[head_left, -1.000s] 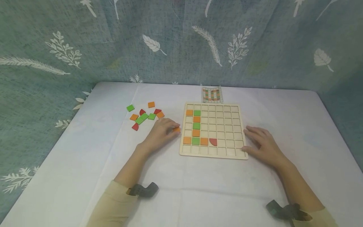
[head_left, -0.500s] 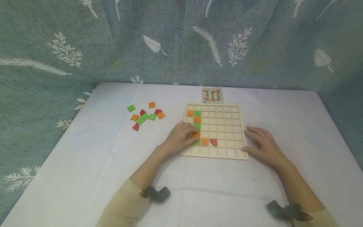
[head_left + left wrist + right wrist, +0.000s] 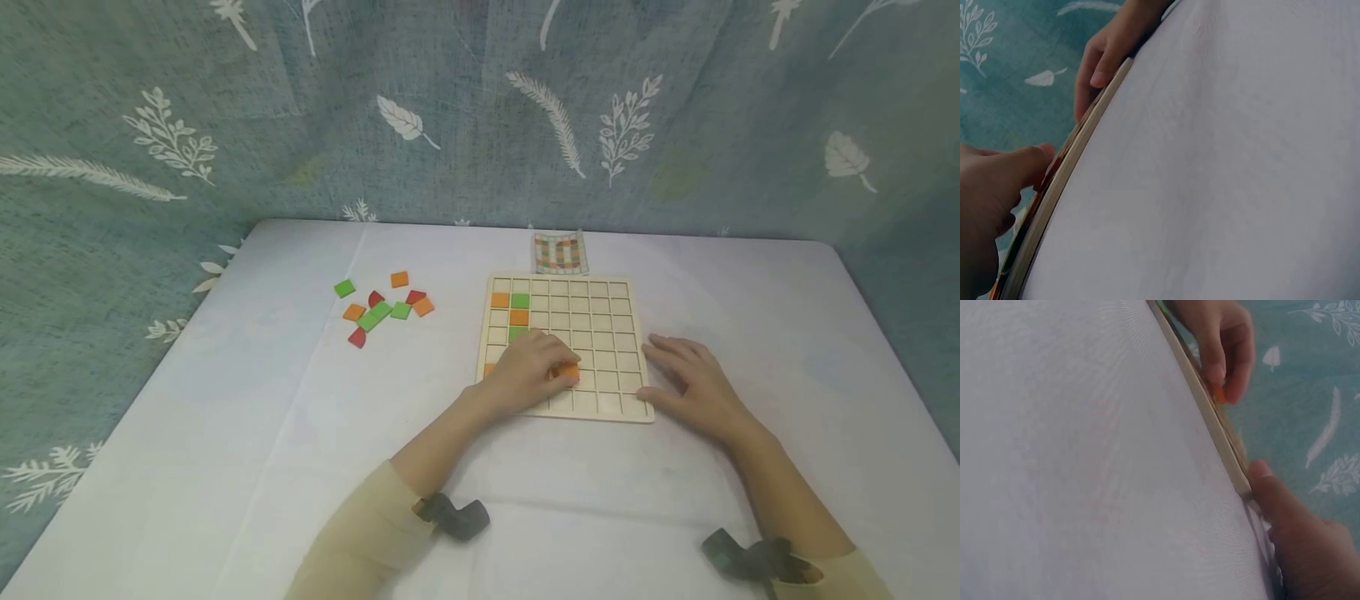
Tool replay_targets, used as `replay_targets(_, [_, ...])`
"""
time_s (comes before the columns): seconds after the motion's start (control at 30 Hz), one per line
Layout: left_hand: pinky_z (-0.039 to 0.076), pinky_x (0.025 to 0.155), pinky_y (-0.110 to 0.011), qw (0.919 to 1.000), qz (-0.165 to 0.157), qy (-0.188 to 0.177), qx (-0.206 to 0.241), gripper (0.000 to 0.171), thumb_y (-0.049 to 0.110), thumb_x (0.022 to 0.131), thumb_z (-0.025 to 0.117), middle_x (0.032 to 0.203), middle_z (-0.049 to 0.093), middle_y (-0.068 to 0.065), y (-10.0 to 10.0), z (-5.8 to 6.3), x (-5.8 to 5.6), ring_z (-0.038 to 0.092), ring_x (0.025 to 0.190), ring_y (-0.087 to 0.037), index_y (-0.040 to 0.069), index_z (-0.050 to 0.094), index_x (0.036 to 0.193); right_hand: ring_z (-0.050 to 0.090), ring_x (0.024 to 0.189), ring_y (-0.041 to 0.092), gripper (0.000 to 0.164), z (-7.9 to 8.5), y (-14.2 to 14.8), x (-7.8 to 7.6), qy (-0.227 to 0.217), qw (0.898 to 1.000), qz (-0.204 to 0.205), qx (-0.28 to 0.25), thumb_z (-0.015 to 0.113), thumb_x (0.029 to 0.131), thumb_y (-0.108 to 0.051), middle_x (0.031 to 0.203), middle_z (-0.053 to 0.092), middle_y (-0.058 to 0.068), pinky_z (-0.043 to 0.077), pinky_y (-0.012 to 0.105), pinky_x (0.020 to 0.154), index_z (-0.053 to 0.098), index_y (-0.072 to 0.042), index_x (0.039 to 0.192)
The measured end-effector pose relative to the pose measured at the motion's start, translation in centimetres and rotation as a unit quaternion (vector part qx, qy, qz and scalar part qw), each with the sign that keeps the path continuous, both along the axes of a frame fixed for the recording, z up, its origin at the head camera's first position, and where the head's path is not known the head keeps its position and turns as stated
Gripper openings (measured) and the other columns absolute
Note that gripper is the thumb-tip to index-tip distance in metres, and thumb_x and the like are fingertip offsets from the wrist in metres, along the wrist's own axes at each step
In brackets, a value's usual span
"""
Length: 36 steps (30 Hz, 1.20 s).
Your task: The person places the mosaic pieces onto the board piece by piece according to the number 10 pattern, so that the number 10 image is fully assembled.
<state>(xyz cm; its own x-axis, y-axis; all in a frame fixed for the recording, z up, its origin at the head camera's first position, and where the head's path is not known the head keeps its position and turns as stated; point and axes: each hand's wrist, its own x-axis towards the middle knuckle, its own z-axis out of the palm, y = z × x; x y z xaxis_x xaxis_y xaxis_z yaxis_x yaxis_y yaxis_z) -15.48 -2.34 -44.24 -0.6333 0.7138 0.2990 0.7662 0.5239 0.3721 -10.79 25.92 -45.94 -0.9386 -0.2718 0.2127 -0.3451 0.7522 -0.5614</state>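
Observation:
My left hand (image 3: 527, 373) is over the lower middle of a wooden grid board (image 3: 602, 321). Between thumb and fingers it pinches an orange square tile (image 3: 569, 372), whose edge also shows in the right wrist view as an orange piece (image 3: 1219, 394). The hand covers several laid tiles in the lower rows, including the red quarter-round one. Still visible on the board are an orange tile (image 3: 500, 300), a green tile (image 3: 520, 301) and a second orange tile (image 3: 519, 317). With fingers relaxed, my right hand (image 3: 693, 385) rests against the board's right edge, thumb at its lower corner.
Loose green, orange and red tiles lie scattered left of the board, among them a green one (image 3: 344, 288) and a red quarter-round (image 3: 357, 337). A patterned card (image 3: 560, 252) lies behind the board. White cloth covers the table (image 3: 225, 417); a leaf-print curtain hangs behind.
My left hand has carried the orange tile rightward, from beside the board's left edge to over its lower middle. My right hand stays at the board's right edge.

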Motion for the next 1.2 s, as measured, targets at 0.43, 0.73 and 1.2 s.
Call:
replay_targets(0.43, [0.036,0.091,-0.032,0.9998,0.006,0.005,-0.016,0.029,0.035,0.088,0.065,0.102,0.066,0.009,1.5,-0.2,0.5,0.054,0.095,-0.008,0.019,0.067,0.111,0.033,0.130,0.038,0.066,0.0,0.0,0.0,-0.005,1.000,-0.007,0.008,0.074,0.079,-0.039,0.143,0.044,0.013,0.026,0.059,0.101,0.053,-0.007,0.133])
replay_targets(0.73, [0.034,0.094,-0.033,0.9998,0.011,-0.002,-0.015,0.031,0.037,0.087,0.066,0.100,0.065,0.009,1.8,-0.1,0.8,0.052,0.098,-0.010,0.020,0.066,0.113,0.033,0.130,0.038,0.067,0.0,0.0,0.1,-0.008,1.000,-0.008,0.011,0.074,0.079,-0.040,0.143,0.044,0.013,0.026,0.059,0.102,0.053,-0.007,0.133])
replay_targets(1.2, [0.033,0.099,-0.034,0.9985,0.022,-0.038,0.033,0.037,0.029,0.083,0.073,0.105,0.068,0.006,0.8,0.7,1.1,0.056,0.101,-0.012,0.015,0.065,0.116,0.033,0.130,0.037,0.067,0.0,-0.1,-0.1,-0.003,1.000,-0.010,0.018,0.073,0.079,-0.041,0.143,0.044,0.013,0.026,0.058,0.102,0.053,-0.008,0.133])
